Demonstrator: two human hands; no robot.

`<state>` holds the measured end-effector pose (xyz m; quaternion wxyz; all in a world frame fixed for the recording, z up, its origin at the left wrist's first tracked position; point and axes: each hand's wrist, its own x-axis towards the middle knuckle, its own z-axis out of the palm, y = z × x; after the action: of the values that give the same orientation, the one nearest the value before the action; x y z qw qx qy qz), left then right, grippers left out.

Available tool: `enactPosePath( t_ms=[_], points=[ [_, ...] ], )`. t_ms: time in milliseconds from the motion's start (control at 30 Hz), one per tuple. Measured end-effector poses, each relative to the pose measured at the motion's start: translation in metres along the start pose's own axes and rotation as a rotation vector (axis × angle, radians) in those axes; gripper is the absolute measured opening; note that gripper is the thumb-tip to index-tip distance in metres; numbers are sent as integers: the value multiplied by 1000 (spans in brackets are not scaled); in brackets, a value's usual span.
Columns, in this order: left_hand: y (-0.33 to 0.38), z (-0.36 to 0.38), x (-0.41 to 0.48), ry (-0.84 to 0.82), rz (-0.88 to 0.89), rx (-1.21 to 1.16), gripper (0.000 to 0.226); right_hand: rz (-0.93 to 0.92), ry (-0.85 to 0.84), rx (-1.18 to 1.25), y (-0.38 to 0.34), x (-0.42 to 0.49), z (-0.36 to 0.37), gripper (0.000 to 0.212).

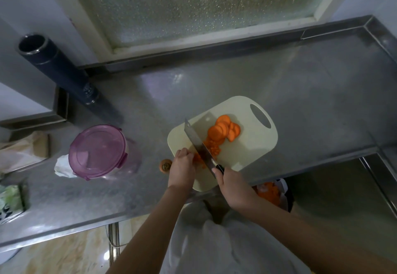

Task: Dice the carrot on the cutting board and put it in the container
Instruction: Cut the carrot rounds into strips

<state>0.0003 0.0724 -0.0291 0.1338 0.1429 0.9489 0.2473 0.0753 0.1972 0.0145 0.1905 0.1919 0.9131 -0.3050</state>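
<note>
Right hand (231, 184) grips the cleaver (198, 146); left hand (182, 166) pins carrot pieces (198, 159) on the cutting board (253, 144), fingers touching the blade (cut risk). Slices (223, 130) remain undiced. Container (97, 151) is lidded, well apart on the worktop (300, 101): spills likely.

Cutting board (253, 144) on counter (300, 101); carrot slices (223, 130) on board; container (98, 151) at 9 o'clock; carrot end (165, 165) between them.
</note>
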Motion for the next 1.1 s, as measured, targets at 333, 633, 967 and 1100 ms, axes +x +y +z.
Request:
enactPosePath(
  t_ms=[333, 633, 967, 1100],
  points=[
    [0, -2, 3, -34, -31, -48, 29, -95, 272, -389, -17, 3, 14, 41],
    [-3, 3, -1, 14, -13, -65, 31, -47, 44, 4, -1, 23, 6, 48],
    [-1, -4, 2, -2, -56, -121, 49, -31, 27, 102, 5, 12, -13, 40],
    [-5, -4, -2, 12, 4, 22, 41, -63, 26, 86, 3, 5, -18, 37]
  ],
)
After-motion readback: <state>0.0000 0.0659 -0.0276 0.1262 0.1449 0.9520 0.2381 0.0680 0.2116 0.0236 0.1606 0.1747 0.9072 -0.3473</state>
